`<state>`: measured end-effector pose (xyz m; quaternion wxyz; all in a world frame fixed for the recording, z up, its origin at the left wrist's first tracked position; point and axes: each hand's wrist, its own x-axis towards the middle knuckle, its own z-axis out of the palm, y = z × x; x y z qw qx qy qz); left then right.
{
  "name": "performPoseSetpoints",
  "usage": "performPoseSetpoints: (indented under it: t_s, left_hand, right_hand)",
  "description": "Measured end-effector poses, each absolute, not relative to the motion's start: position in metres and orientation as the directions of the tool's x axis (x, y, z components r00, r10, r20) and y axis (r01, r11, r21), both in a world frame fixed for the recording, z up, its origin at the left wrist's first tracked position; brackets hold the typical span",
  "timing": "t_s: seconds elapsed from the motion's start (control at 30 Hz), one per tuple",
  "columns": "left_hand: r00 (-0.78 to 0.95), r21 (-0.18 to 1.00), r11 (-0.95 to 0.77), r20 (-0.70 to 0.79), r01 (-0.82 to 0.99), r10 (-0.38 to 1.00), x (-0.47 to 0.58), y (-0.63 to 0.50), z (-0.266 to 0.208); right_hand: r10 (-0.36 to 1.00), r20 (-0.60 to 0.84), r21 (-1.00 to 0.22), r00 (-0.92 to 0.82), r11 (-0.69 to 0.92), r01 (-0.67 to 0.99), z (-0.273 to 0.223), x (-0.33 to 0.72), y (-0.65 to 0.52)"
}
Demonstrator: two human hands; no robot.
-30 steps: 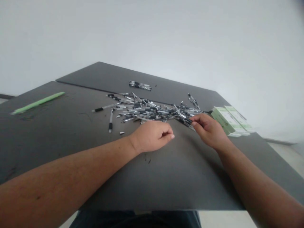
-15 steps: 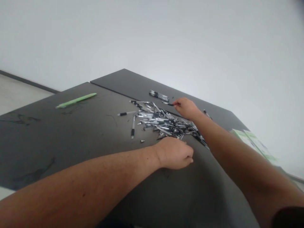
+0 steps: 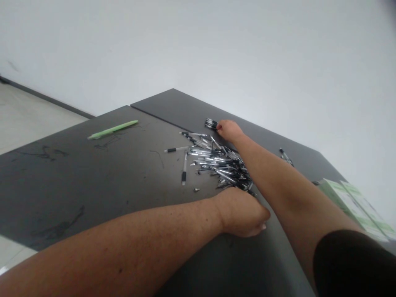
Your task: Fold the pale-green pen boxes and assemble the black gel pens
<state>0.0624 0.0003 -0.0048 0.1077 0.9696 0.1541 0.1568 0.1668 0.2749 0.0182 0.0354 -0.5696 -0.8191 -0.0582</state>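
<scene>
Wall [image 3: 216, 53]: pale, behind everything.
Table [image 3: 139, 173]: dark grey.
Pen pile [image 3: 216, 160]: mid-table; likely light, stiff, slick, best taken by the black grips [image 3: 184, 177]; at the right hand's [image 3: 227, 128] seven o'clock, the left hand's [image 3: 246, 213] eleven.
Left: curled, underside hidden; cannot tell what it holds.
Right: fingers bunched against the pen bundle [image 3: 210, 123] at nine o'clock; any grasp hidden.

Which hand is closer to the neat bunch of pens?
Right. The right hand is at the bunch of pens; the left hand is farther, across the loose pile from it.
</scene>
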Motion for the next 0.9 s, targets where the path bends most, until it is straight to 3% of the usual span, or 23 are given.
performPoseSetpoints:
  t_s: [0.4, 0.63, 0.9]
  left_hand:
    - [0.918, 0.237, -0.915, 0.152, 0.325, 0.366, 0.062, 0.002, 0.008]
    - [0.893, 0.272, -0.894, 0.186, 0.355, 0.411, 0.059, 0.000, 0.011]
    - [0.876, 0.328, -0.889, 0.256, 0.319, 0.408, 0.058, 0.005, 0.006]
  right_hand:
    - [0.914, 0.246, -0.041, -0.322, 0.342, 0.939, 0.057, 0.205, 0.201]
    - [0.934, 0.347, -0.274, -0.086, 0.189, 0.943, 0.066, 0.293, 0.065]
    - [0.931, 0.357, -0.324, 0.072, 0.051, 0.945, 0.041, 0.363, -0.018]
